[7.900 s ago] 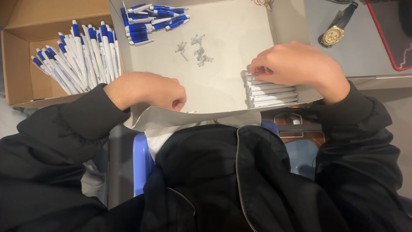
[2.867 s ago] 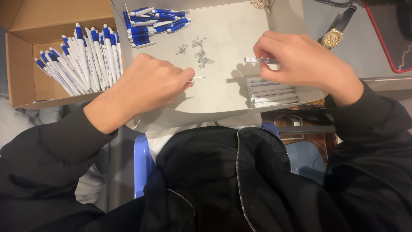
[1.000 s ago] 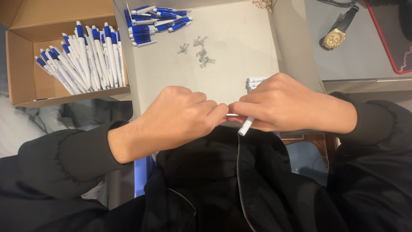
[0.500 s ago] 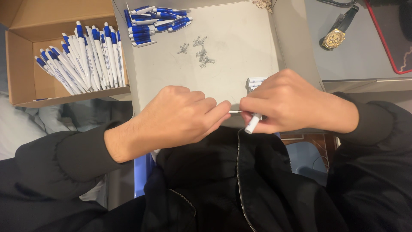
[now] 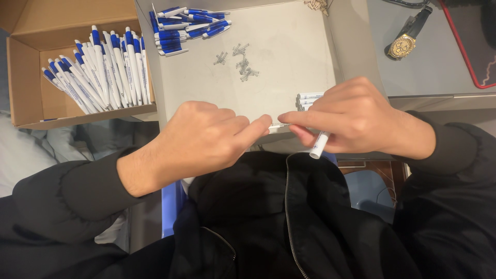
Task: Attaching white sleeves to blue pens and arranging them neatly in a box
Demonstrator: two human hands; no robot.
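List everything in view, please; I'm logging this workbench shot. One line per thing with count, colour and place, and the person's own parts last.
cardboard box: one, brown, far left.
pens in the box: many, white and blue, heaped inside.
tray: one, pale grey, centre top.
pens on the tray: about ten, white and blue, tray's top left corner.
springs: small cluster, silvery, tray's middle.
white tubes: a short stack, beside the right hand.
wristwatch: one, gold with dark strap, grey desk at upper right.
jacket: one, black, bottom.
left hand: pinches a thin refill.
right hand: holds a white pen barrel and the refill's other end.
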